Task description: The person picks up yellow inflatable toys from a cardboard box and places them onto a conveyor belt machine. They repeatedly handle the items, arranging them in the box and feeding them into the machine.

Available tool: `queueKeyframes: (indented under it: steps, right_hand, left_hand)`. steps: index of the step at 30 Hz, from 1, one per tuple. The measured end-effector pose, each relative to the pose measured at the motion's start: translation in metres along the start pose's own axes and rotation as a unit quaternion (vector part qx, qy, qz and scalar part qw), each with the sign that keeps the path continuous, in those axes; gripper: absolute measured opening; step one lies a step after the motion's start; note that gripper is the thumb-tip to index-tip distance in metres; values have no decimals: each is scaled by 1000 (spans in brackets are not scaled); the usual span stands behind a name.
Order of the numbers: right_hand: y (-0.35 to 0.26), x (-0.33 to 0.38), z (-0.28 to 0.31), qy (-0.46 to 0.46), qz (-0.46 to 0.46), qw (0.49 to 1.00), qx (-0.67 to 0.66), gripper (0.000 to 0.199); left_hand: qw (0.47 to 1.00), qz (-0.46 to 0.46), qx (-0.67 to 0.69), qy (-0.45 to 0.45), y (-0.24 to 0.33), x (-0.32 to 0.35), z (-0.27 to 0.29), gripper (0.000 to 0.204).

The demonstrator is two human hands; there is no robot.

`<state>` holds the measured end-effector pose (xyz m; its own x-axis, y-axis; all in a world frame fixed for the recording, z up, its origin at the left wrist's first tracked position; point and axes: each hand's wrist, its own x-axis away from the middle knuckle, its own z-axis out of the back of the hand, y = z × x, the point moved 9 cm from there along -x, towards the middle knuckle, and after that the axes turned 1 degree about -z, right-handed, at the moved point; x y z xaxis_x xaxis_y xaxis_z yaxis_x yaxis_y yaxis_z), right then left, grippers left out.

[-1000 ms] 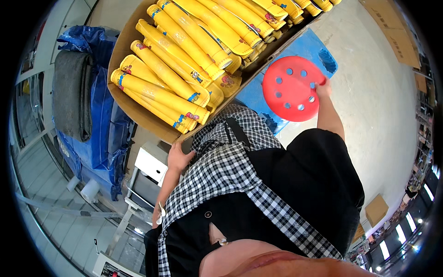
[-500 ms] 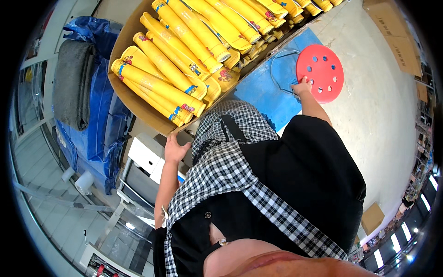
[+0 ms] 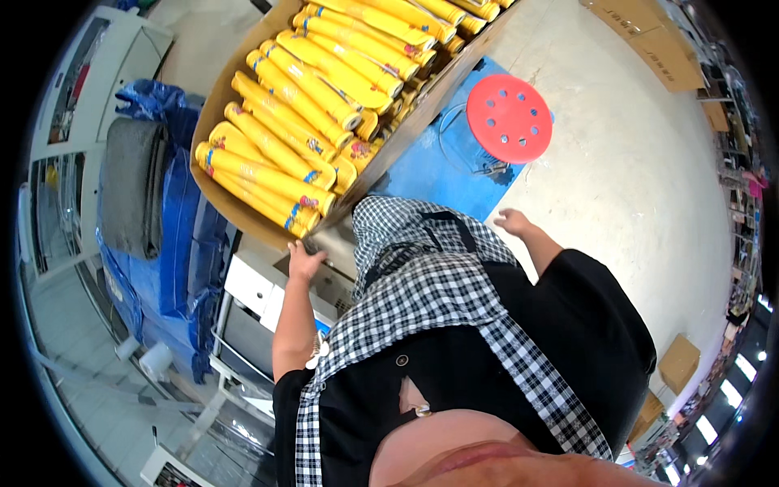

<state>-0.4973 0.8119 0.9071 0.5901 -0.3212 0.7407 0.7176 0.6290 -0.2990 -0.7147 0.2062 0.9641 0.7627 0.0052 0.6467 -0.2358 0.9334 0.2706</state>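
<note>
My left hand [image 3: 305, 262] is at the near corner of a large cardboard box [image 3: 375, 172]; its fingertips appear to touch the box, thumb spread away, and it grips nothing. Rolled yellow tubes or sleeves with small coloured prints [image 3: 276, 122] fill the box in slanting rows. My right hand [image 3: 514, 222] hangs in the air to the right of my checked apron [image 3: 422, 276], fingers apart with nothing in them. Ahead of that hand, and apart from it, stands a stool with a round red seat [image 3: 510, 118] pierced with several holes.
Under the stool lies a blue mat [image 3: 422, 174]. To the left are blue plastic sheeting [image 3: 182, 276] and a folded grey cloth [image 3: 134, 191]. White equipment [image 3: 250, 282] stands beside my left arm. Cardboard cartons [image 3: 649, 45] are at the far right, with another carton [image 3: 679, 363] lower down.
My right hand has let go of the stool's seat and drawn back toward my body. My left hand stays at the box corner. The whole view has shifted slightly.
</note>
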Motion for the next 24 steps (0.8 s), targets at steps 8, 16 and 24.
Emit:
queueKeyframes:
  steps: [8, 16, 24]
  right_hand:
    - [5, -15, 99, 80, -16, 997, -7, 56]
    - [-255, -121, 430, 477, 224, 850, -19, 48]
    - [-376, -331, 609, 434, 95, 886, 135, 73]
  left_hand:
    - [995, 4, -93, -21, 13, 1, -1, 106]
    - [996, 82, -9, 29, 31, -19, 46, 67]
    - [927, -120, 356, -9, 316, -136, 77, 57]
